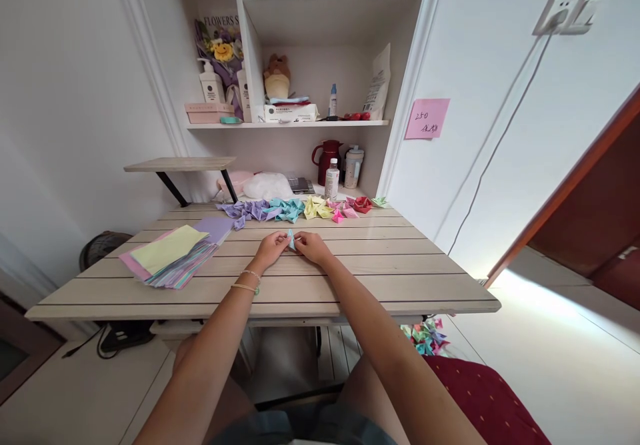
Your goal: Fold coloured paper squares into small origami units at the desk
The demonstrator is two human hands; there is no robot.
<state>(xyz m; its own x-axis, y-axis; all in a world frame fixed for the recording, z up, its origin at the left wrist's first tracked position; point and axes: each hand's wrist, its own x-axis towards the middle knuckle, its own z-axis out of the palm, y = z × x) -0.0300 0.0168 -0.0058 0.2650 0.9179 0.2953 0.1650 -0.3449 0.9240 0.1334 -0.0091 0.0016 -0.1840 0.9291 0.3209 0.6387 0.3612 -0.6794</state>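
Between both hands, just above the middle of the slatted desk [400, 278], is a small folded piece of light blue paper [291, 239]. My left hand [271, 248] pinches it from the left, and my right hand [311, 246] grips its right side with the fingertips. Its exact shape is partly hidden by the fingers. Behind the hands lies a row of folded paper pieces, grouped by colour: purple ones [253, 210], blue ones [287, 210], yellow ones [317, 207], then pink ones [349, 210] and red ones [362, 204].
To the left sits a fanned stack of coloured paper sheets [173, 255], yellow on top. A raised wooden stand [180, 164] is at the back left. A bottle [331, 178] and a dark red jug [327, 160] stand behind the row. More folded pieces [426, 336] lie below the desk's right side.
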